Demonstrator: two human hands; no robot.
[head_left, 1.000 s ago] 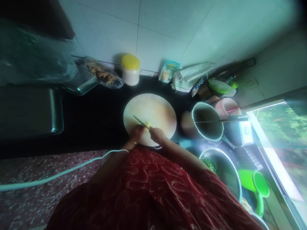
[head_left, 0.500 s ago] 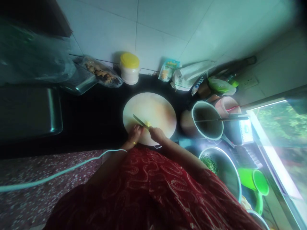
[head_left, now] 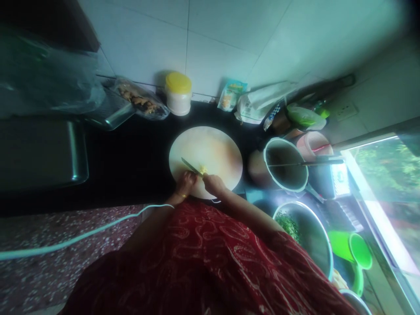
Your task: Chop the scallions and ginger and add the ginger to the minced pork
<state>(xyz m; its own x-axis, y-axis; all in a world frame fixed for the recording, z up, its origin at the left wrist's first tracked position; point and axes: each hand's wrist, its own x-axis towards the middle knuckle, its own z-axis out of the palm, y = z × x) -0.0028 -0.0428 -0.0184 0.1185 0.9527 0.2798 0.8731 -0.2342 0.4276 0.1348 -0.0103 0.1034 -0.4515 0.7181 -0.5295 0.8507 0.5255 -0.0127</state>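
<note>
Containers, along the wall: yellow-lidded jar [head_left: 178, 99], pale below the lid, contents unclear; clear plastic bag [head_left: 160, 114] with brown knobbly pieces [head_left: 141, 101] inside; small blue-and-white pouch [head_left: 231, 97]; white bag [head_left: 254, 107], crumpled, contents hidden. To the right: deep pot [head_left: 285, 152], pale-rimmed, dark within, long thin utensil [head_left: 323, 163] across the mouth; pink container [head_left: 313, 144] just behind; wide metal basin [head_left: 315, 238], chopped greens [head_left: 288, 225] at the near left inside; bright green dipper [head_left: 361, 250] beside the basin, handle toward the wearer.

Knife [head_left: 189, 164]: low over the near half of a round white cutting board [head_left: 210, 142], blade slanting across the board, tip to the left and away from the wearer, handle end to the right and nearer. Small heap of yellow pieces [head_left: 204, 169] just beyond the blade, near the handle end.

Right hand [head_left: 213, 183]: closed round the knife handle. Left hand [head_left: 187, 181]: fingers curled, close to the blade on the wearer's side; cannot tell whether gripping anything.

Surface and room: black bench [head_left: 131, 153] beneath the board; pale tiled wall [head_left: 223, 43] behind; bright window [head_left: 390, 192] at right, foliage outside; speckled reddish floor [head_left: 82, 262] at lower left, pale cord [head_left: 85, 236] above
</note>
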